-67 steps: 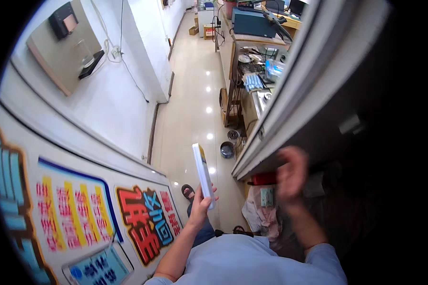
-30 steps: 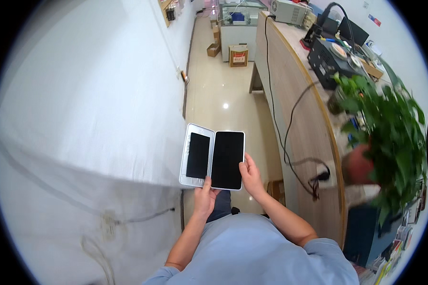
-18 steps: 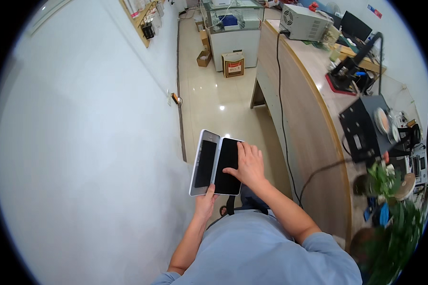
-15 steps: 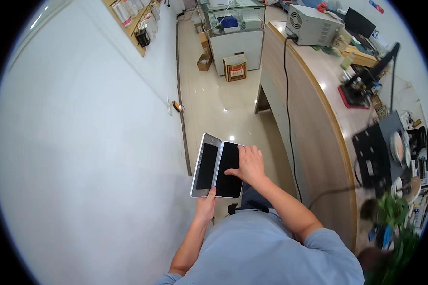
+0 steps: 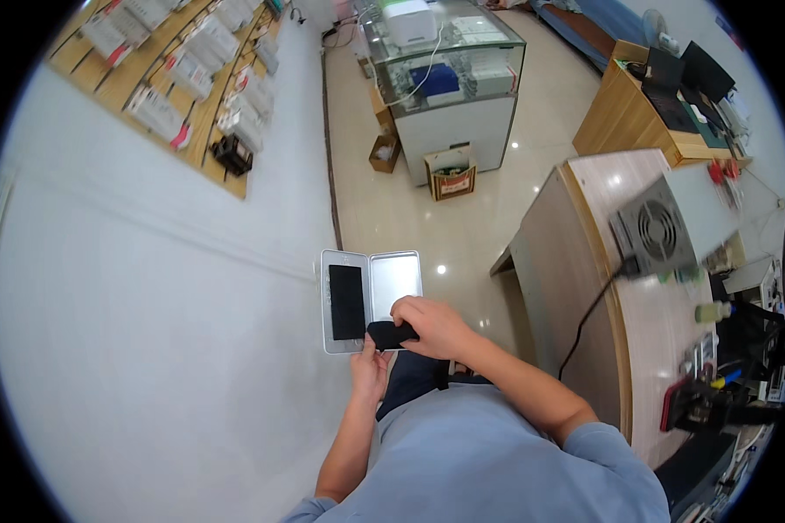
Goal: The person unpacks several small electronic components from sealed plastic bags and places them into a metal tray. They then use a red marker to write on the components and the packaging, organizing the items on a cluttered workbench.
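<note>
A flat, silver-white hinged case lies unfolded in front of me. Its left half carries a grey panel with a black rectangle in it; the right half shows a bare, shiny inner face. My left hand grips the case's lower edge near the hinge, thumb on top. In my right hand is a dark, flat black pad, pinched between thumb and fingers over the lower part of the right half. The pad's far side is hidden by those fingers, and its material cannot be made out.
A white wall with a rack of packaged goods runs along my left. To the right stands a long wooden counter bearing a grey fan-vented machine with a hanging cable. Ahead are a glass display case and a box on the floor.
My right hand has lifted the black pad off the case's right half, baring the shiny inside. The case now sits further left in view. I have moved forward along the counter.
</note>
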`<state>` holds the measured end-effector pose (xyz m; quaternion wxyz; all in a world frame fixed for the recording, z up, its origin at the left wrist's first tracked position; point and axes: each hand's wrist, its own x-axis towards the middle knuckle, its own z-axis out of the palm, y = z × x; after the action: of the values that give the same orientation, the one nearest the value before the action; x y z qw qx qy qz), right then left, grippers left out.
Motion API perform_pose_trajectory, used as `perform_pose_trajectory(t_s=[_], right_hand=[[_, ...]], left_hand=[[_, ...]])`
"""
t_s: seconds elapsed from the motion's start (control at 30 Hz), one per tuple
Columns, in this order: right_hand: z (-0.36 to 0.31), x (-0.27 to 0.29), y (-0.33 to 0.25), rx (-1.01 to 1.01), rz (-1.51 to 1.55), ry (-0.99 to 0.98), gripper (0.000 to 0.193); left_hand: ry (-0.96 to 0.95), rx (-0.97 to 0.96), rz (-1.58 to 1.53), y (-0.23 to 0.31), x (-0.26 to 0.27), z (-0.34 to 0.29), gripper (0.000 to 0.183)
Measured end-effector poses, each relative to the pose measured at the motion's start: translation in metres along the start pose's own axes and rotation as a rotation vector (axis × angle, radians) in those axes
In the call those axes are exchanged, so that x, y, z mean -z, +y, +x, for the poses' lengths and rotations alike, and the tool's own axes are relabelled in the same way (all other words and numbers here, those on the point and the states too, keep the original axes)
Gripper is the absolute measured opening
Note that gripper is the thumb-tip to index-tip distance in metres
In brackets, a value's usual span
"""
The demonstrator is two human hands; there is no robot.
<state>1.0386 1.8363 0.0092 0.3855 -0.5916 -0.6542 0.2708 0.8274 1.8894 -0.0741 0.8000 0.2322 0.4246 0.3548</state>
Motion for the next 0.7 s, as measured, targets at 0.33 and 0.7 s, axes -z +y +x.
perform_pose_trajectory(t_s=[0.33,0.7], right_hand=[[0.209,0.169,0.142,-0.095,0.073,0.75,0.064],[0.341,0.373,0.246,-0.317,0.444,1.192,0.078]], left_hand=[[-0.353,0.089,0.138,0.098,-0.198,0.294,0.029],[-0.637,0.219,0.27,0.156,-0.433,0.487,0.03]])
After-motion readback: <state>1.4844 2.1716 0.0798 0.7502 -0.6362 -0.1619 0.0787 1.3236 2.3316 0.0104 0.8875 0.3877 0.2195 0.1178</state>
